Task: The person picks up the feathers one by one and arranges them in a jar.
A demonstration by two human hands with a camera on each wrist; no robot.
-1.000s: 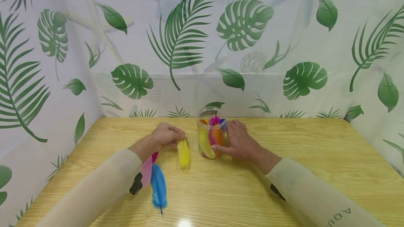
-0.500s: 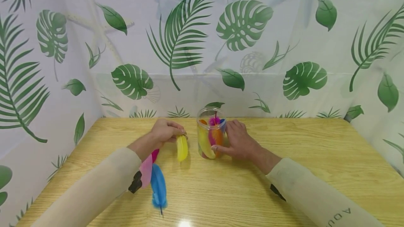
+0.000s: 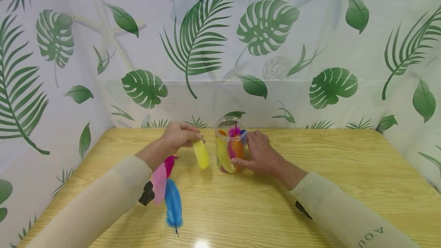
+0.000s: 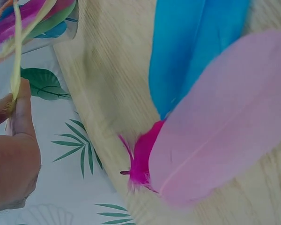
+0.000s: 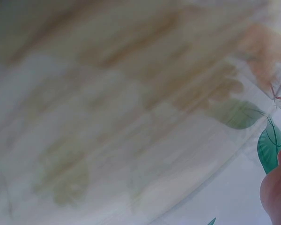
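Note:
My left hand (image 3: 180, 136) pinches a yellow feather (image 3: 201, 156) by its upper end, and the feather hangs just left of a clear jar (image 3: 223, 124). In the left wrist view, the same feather (image 4: 17, 61) appears edge-on between thumb and fingers. Thumb in front and fingers at the far side, my right hand (image 3: 263, 155) holds the jar upright on the table. Inside it stand several feathers, yellow, orange, magenta and blue among them. A light pink feather (image 3: 159, 183), a magenta feather (image 3: 169, 165) and a blue feather (image 3: 173, 204) lie under and beside my left forearm.
The wood-grain table (image 3: 327, 156) reaches back to a white cloth (image 3: 220, 49) printed with green leaves, which also hangs at both sides. A dark strap (image 3: 147, 193) shows at my left wrist. The right wrist view is largely blurred.
My left hand has risen and moved slightly back, lifting the yellow feather, whose lower end now swings toward the jar. More of the magenta feather shows. The right hand and jar stay put.

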